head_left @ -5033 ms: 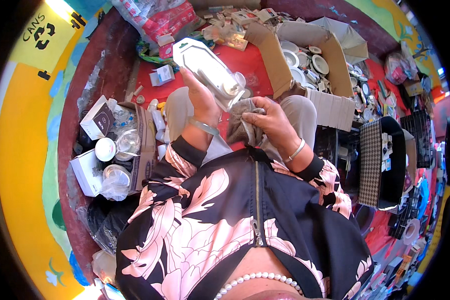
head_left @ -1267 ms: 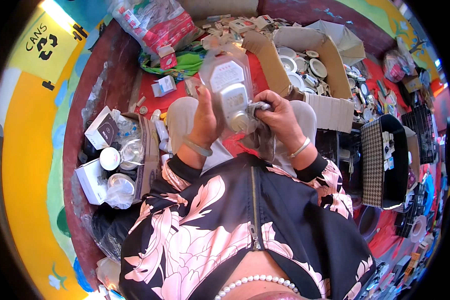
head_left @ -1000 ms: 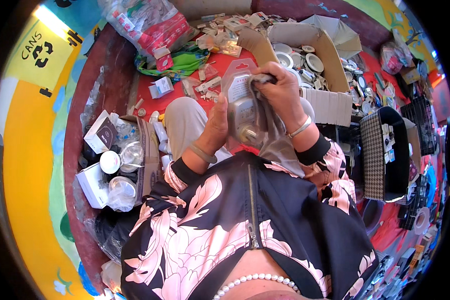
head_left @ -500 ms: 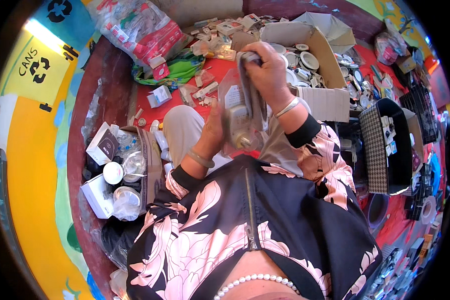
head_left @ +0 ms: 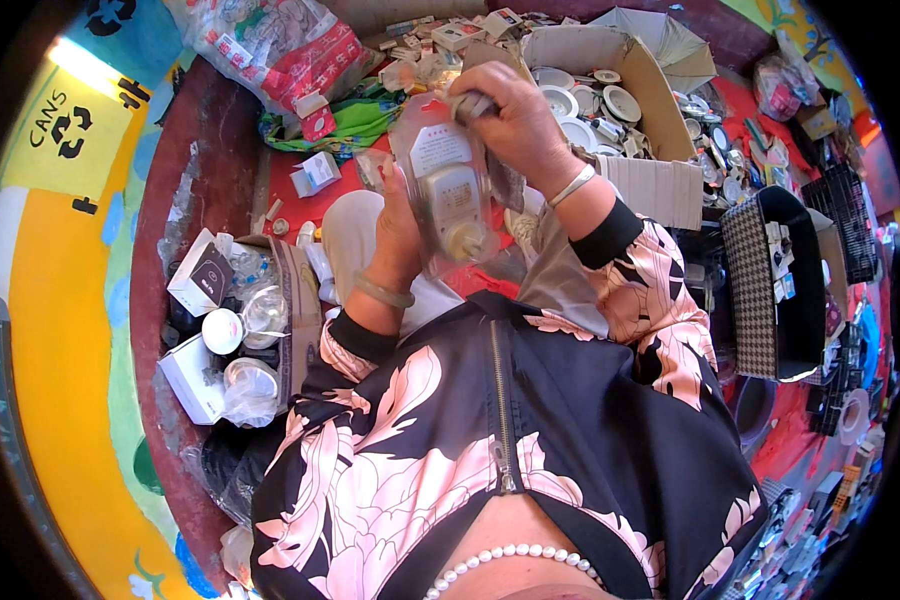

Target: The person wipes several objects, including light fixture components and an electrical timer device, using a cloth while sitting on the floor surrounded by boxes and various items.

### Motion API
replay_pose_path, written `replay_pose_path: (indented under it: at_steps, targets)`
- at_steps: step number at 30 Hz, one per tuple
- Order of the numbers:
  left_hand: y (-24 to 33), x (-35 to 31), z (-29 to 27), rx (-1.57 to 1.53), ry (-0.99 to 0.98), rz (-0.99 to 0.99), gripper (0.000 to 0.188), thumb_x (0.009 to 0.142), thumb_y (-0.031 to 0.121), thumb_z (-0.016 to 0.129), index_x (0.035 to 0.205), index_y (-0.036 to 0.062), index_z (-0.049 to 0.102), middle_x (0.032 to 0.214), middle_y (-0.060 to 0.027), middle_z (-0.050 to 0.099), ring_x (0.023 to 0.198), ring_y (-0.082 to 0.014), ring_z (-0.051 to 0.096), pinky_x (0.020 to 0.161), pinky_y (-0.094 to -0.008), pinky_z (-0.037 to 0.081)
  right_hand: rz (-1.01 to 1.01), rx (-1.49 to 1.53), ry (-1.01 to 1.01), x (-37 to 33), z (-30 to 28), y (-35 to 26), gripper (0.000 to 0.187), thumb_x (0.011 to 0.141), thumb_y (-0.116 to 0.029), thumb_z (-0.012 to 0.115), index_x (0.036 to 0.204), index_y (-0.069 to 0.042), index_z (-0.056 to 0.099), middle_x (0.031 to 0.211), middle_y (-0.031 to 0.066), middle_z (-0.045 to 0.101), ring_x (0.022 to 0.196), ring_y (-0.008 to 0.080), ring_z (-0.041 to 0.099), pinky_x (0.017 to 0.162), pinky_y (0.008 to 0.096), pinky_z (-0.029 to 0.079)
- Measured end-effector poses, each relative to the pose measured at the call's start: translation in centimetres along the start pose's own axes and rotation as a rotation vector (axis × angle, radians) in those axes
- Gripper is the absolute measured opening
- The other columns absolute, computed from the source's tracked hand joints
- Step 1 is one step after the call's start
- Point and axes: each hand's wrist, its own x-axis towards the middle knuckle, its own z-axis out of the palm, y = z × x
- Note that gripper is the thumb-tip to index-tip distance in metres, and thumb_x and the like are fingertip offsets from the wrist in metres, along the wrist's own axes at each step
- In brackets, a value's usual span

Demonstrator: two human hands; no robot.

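My left hand (head_left: pixel 398 225) grips the left edge of a clear plastic blister pack (head_left: pixel 448 195) above my lap. Inside it are a white paper label and a white device with a round knob-like part at the lower end. The pack tilts, its top leaning left. My right hand (head_left: pixel 518 122) is closed around a bunched grey cloth (head_left: pixel 473 107) at the pack's upper right corner. Part of that cloth hangs behind the hand, along the pack's right side. My right fingertips are partly hidden by the cloth.
Ahead right stands a cardboard box (head_left: pixel 660 110) of round white fittings. To my left, another box (head_left: pixel 305 320) holds small cartons and plastic-wrapped items. A houndstooth basket (head_left: pixel 752 285) stands right. A stuffed plastic bag (head_left: pixel 280 60) lies far left, beside a small white carton (head_left: pixel 315 175).
The blister pack has risen and shifted left in my left hand, its top now leaning left. My right hand has moved up and left with the cloth, uncovering more of the label.
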Motion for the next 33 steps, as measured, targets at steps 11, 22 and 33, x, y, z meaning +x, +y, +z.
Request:
replay_pose_path:
  at_steps: [11, 22, 33]
  targets:
    - [-3.7, 2.0, -3.5, 0.293, 0.134, 0.132, 0.067, 0.091, 0.057, 0.026, 0.122, 0.0019, 0.047, 0.109, -0.0108, 0.057, 0.099, -0.0204, 0.057, 0.087, -0.0334, 0.045, -0.199, 0.043, -0.361, -3.3, 0.8, -5.7, 0.026, 0.060, 0.007, 0.054, 0.084, -0.002, 0.058, 0.084, 0.0111, 0.057, 0.083, 0.0310, 0.055, 0.074, 0.0374, 0.045]
    - [-0.1, 1.3, -0.6, -0.071, 0.095, 0.061, 0.066, 0.091, 0.058, 0.024, 0.125, 0.0033, 0.043, 0.113, -0.0103, 0.055, 0.099, -0.0218, 0.057, 0.086, -0.0339, 0.047, 0.056, 0.032, -0.685, -2.9, -1.3, -4.5, 0.023, 0.061, 0.005, 0.051, 0.081, -0.002, 0.059, 0.080, 0.0139, 0.058, 0.080, 0.0318, 0.056, 0.070, 0.0372, 0.045]
    - [2.3, 1.4, -2.1, -0.356, 0.154, 0.180, 0.073, 0.088, 0.064, 0.020, 0.127, 0.0056, 0.040, 0.119, -0.0085, 0.052, 0.107, -0.0238, 0.053, 0.090, -0.0367, 0.043, 0.959, 0.993, -0.253, -6.5, -1.3, 0.6, 0.020, 0.087, -0.012, 0.057, 0.103, 0.000, 0.058, 0.097, 0.0036, 0.061, 0.084, 0.0089, 0.057, 0.074, 0.0207, 0.047]
